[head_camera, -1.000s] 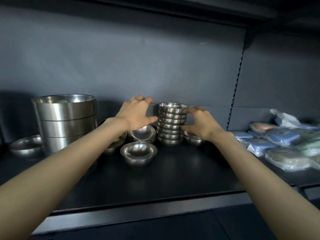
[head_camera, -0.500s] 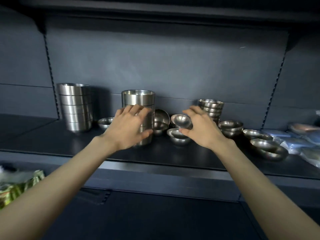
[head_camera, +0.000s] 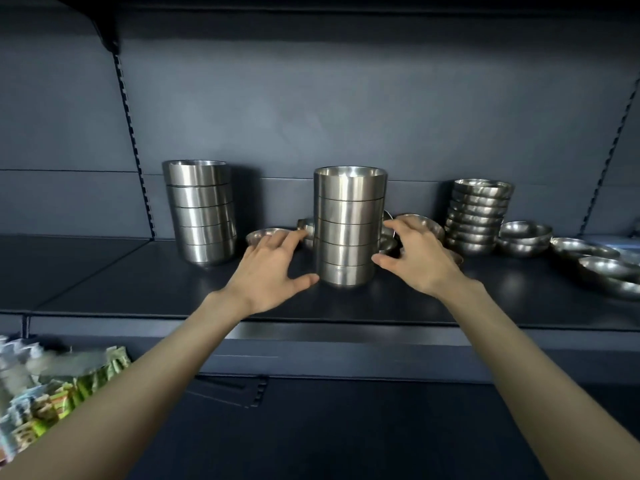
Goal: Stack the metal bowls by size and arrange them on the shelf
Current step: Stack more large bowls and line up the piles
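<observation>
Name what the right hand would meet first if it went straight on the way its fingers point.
Probably the middle stack: the right hand points at its side, though depth is unclear.

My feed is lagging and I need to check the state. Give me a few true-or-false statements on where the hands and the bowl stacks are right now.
1. The left hand and right hand sit either side of the middle stack. True.
2. The left stack lies on its side. False: it stands upright on the shelf.
3. A stack of small round bowls stands right of the middle stack. True.
4. The right hand lifts a single bowl. False: its fingers are spread and hold nothing.
</observation>
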`<action>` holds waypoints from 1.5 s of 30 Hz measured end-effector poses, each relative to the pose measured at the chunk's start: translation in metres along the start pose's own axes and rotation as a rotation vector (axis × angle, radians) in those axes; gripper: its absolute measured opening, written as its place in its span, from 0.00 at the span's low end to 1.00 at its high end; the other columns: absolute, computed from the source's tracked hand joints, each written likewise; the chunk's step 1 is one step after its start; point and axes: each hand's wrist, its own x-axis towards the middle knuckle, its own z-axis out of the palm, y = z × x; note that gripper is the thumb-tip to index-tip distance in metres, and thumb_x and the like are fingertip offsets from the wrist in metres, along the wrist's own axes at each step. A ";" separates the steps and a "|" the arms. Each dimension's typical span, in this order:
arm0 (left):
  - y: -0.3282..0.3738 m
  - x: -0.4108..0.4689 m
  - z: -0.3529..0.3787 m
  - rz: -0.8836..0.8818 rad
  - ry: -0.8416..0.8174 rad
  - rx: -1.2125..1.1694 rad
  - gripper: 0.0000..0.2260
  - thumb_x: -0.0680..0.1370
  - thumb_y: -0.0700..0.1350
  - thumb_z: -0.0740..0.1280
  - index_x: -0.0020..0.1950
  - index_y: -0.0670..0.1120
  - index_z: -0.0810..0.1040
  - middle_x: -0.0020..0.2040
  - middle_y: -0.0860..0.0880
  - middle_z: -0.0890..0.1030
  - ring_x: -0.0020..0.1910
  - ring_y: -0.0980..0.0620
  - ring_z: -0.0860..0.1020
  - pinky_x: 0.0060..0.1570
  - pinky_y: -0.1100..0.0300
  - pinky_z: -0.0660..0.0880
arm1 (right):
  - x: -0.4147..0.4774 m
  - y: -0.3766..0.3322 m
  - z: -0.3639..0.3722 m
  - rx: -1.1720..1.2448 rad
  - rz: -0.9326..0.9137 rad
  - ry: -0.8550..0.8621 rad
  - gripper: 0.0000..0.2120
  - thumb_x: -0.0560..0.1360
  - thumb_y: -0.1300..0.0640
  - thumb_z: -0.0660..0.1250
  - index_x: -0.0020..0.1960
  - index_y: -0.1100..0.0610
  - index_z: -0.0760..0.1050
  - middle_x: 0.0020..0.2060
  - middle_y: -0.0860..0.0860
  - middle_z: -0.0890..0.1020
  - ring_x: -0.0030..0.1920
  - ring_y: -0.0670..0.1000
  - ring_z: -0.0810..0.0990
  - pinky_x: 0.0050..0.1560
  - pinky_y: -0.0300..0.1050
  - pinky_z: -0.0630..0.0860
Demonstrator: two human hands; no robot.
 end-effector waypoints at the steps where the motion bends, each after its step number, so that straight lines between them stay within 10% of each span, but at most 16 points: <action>1: -0.007 0.004 0.005 0.007 -0.010 -0.027 0.34 0.75 0.58 0.67 0.76 0.49 0.57 0.73 0.47 0.65 0.72 0.46 0.63 0.70 0.47 0.62 | 0.003 -0.002 0.006 0.026 0.009 0.005 0.32 0.75 0.49 0.70 0.75 0.56 0.62 0.73 0.52 0.64 0.63 0.55 0.73 0.65 0.48 0.69; 15: -0.031 0.060 0.079 -0.173 -0.215 -0.781 0.49 0.66 0.55 0.77 0.77 0.50 0.50 0.75 0.47 0.62 0.71 0.51 0.65 0.69 0.54 0.65 | 0.038 0.013 0.054 0.542 0.168 0.055 0.43 0.68 0.49 0.76 0.75 0.51 0.57 0.51 0.32 0.73 0.57 0.42 0.76 0.60 0.39 0.71; 31: -0.040 0.057 0.088 -0.229 -0.056 -0.855 0.47 0.62 0.52 0.80 0.75 0.48 0.59 0.66 0.51 0.74 0.66 0.55 0.70 0.67 0.59 0.68 | 0.048 0.012 0.072 0.775 0.187 0.040 0.31 0.66 0.52 0.78 0.64 0.45 0.67 0.48 0.45 0.82 0.37 0.44 0.80 0.44 0.49 0.82; 45: -0.176 -0.025 -0.002 -0.250 -0.005 -0.799 0.49 0.61 0.55 0.79 0.75 0.48 0.57 0.64 0.56 0.70 0.67 0.56 0.67 0.67 0.60 0.66 | 0.051 -0.151 0.138 0.808 0.152 -0.005 0.35 0.63 0.48 0.79 0.65 0.48 0.69 0.49 0.44 0.83 0.36 0.47 0.81 0.40 0.45 0.82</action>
